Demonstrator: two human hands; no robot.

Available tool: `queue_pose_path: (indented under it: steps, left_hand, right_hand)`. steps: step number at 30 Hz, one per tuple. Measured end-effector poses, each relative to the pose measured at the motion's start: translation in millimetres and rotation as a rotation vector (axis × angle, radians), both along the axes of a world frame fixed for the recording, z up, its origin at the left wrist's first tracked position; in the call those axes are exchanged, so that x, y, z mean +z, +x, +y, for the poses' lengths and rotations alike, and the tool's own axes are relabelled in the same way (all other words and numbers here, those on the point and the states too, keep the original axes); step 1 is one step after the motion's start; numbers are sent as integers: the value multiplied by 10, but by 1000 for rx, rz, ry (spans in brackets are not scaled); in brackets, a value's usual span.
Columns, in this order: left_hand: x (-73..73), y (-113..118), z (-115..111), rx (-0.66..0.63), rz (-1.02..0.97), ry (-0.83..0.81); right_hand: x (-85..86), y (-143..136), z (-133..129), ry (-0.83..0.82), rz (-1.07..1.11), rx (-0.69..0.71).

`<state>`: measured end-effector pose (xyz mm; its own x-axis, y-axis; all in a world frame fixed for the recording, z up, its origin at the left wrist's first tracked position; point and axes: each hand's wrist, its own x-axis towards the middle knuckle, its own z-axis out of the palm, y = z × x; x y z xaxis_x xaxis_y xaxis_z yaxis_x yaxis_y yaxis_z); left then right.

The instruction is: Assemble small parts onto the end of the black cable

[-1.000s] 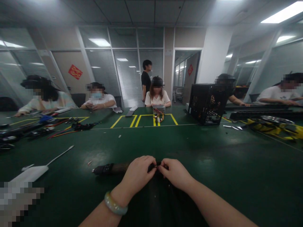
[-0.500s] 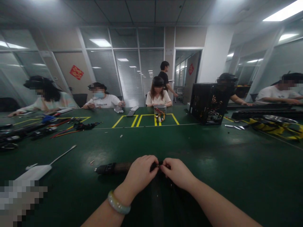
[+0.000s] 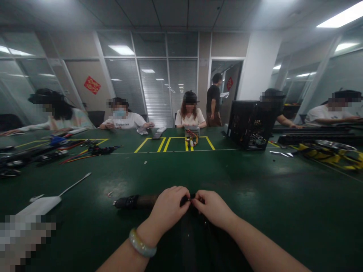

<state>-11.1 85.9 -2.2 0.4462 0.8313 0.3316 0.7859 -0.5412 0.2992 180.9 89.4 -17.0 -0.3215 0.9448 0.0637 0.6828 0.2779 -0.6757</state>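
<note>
"How did the hands stand around the dark cylindrical tool with the brownish barrel (image 3: 144, 201)?"

"The tool lay on the dark green tabletop (image 3: 170, 170), its right end hidden behind the left hand (image 3: 169, 204). That hand pinched a small dark piece with a metallic glint (image 3: 189, 199), just right of the tool's visible barrel. Farther right of the tool, the right hand (image 3: 213, 207) was drawn narrow at the same piece; whether it gripped a separate part, I couldn't tell."

"What suited that work?"

"A light pinch, I'd judge, both fingertip grips in line, wrists low, the round barrel checked against rolling."

"And the materials?"

"Left of the tool, a smooth, flat white object with a thin cable (image 3: 42, 207). The tool looked matt, ridged at its collar, tapering to a silvery tip. Nearer the wearer than the tool, a glossy, pale green rounded bangle (image 3: 141, 243). Far beyond it rightward, a boxy black case with perforated panels (image 3: 245, 124)."
</note>
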Motion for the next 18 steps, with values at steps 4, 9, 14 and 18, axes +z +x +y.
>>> queue_pose_path:
  steps: [4,9,14,18]
  left_hand:
    - [3,-9,13,-15,5,-17]
    - [-14,-8,23,-15,14,-14]
    - [-11,6,23,-12,20,-19]
    - [-2,6,19,-9,13,-17]
  right_hand:
    - [-17,2,5,22,13,-2]
    - [-11,1,-1,21,1,-4]
    - [-34,-4,6,18,1,-16]
    - [-50,2,18,44,14,-8]
